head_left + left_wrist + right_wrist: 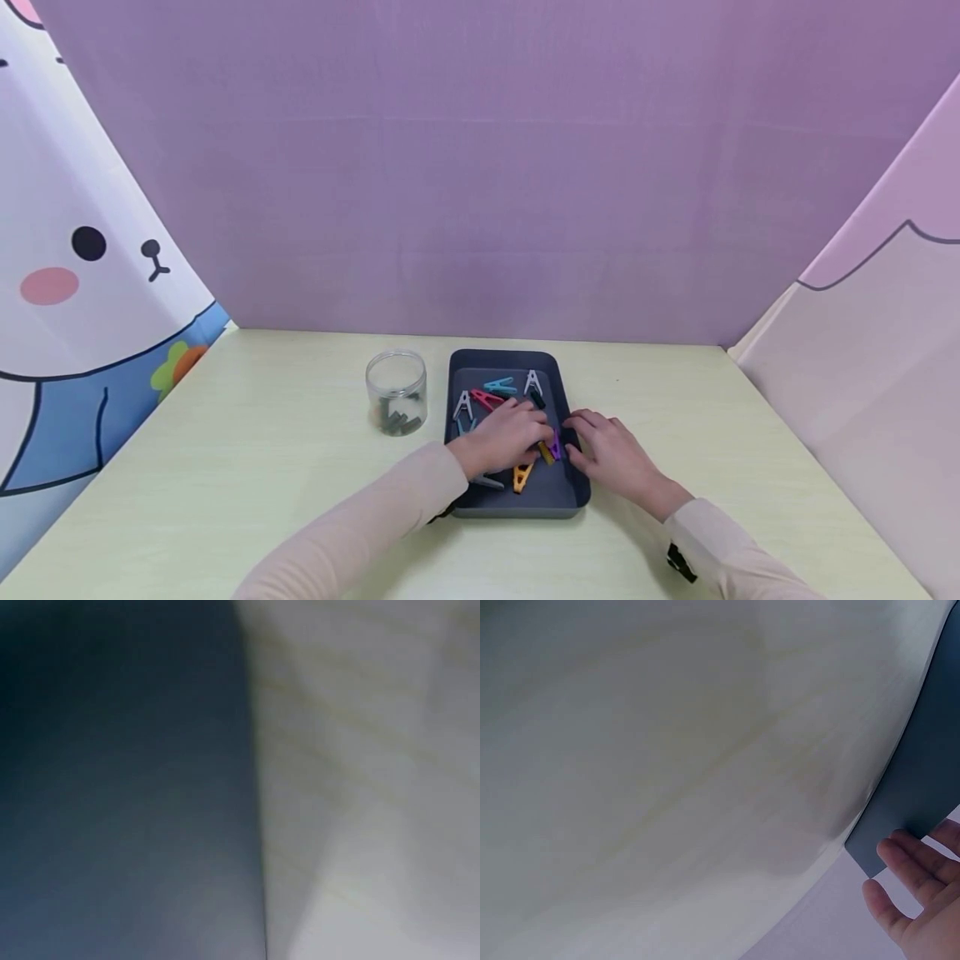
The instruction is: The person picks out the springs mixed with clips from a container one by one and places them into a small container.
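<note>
A dark grey rectangular tray [517,357] holds several small plastic spring clips. My left hand [504,440] reaches into it from the left, fingers pointing down beside a yellow clip [546,453] and a purple clip [556,445]; I cannot tell whether it pinches one. An orange clip [522,477] lies just below that hand, and a red clip [486,399] above it. My right hand [617,457] is at the tray's right side, its loosely bent fingers against the wall. The right wrist view shows these fingers [915,870] by the tray's outer side.
A clear round jar [397,392] with several dark clips at its bottom stands left of the tray. Teal clips [499,385] and white clips [533,382] lie toward the tray's far end. Beyond the pale table [225,467] hangs a purple cloth [480,183].
</note>
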Tool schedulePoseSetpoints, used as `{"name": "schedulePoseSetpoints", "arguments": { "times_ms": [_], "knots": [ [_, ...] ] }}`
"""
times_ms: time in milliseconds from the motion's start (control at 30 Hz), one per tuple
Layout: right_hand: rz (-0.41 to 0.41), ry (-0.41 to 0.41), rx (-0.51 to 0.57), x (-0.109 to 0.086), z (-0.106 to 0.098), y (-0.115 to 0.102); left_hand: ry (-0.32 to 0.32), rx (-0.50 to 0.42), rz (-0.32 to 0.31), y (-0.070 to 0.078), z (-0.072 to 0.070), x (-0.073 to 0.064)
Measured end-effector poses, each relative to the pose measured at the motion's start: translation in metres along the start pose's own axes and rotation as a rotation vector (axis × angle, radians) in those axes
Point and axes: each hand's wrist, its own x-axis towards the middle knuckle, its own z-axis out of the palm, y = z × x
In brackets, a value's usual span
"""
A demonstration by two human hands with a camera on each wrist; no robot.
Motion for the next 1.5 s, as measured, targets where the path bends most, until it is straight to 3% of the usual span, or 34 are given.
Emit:
{"name": "schedulePoseSetpoints", "arguments": {
  "times_ms": [767, 1100, 1500],
  "knots": [
    [-0.008, 0.015, -0.009, 0.0, 0.002, 0.001, 0.018, 0.0, 0.012, -0.002, 0.003, -0.002],
    [-0.007, 0.014, -0.007, 0.0, 0.0, -0.001, 0.08, -0.047, 0.005, -0.006, -0.002, -0.007],
    [-0.013, 0.021, -0.015, 0.0, 0.0, 0.0, 0.176, -0.054, -0.051, -0.024, -0.007, -0.02]
  ]
}}
